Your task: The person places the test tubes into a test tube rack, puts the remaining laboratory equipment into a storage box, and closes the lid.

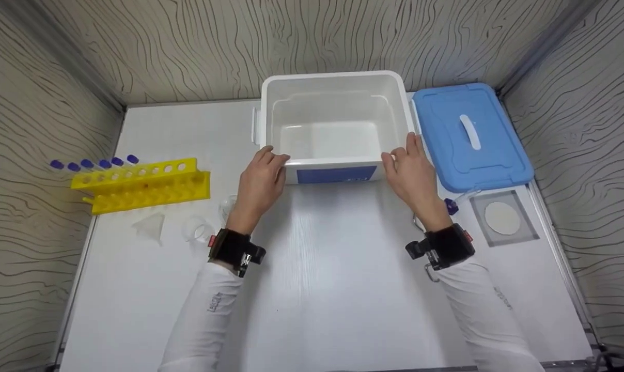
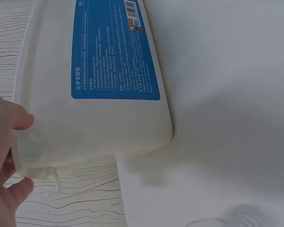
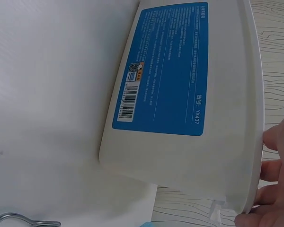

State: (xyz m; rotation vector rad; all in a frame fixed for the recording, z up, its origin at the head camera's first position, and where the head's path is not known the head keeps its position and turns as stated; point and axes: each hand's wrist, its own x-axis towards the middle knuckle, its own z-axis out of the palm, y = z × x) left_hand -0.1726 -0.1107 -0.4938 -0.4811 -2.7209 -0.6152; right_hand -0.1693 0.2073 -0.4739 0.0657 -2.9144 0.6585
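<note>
Box (image 1: pixel 338 142), white and open-topped, stands at the far side of the bench (image 1: pixel 332 284), just beyond and between the left hand (image 1: pixel 260 182) and the right hand (image 1: pixel 412 178). The left hand grips its near left corner, thumb and fingers pinching the rim (image 1: pixel 338 161); the right hand holds the near right corner, fingers curled on the rim. Between the hands, a blue label (image 1: pixel 336 174) covers part of the near wall.

Right of and beyond the right hand lies a blue lid (image 1: pixel 472 160) with a white handle (image 1: pixel 469 132). Nearer that hand are a small blue-capped item (image 1: pixel 451 206) and a grey square (image 1: pixel 480 206) bearing a white disc (image 1: pixel 502 218). Bent metal (image 3: pixel 45 223) lies below it, too hidden to identify.

Left of the left hand stands a yellow rack (image 1: pixel 152 192) holding blue-capped tubes (image 1: pixel 104 164); nearer are a funnel (image 1: pixel 152 226) and clear glassware (image 1: pixel 197 231).
</note>
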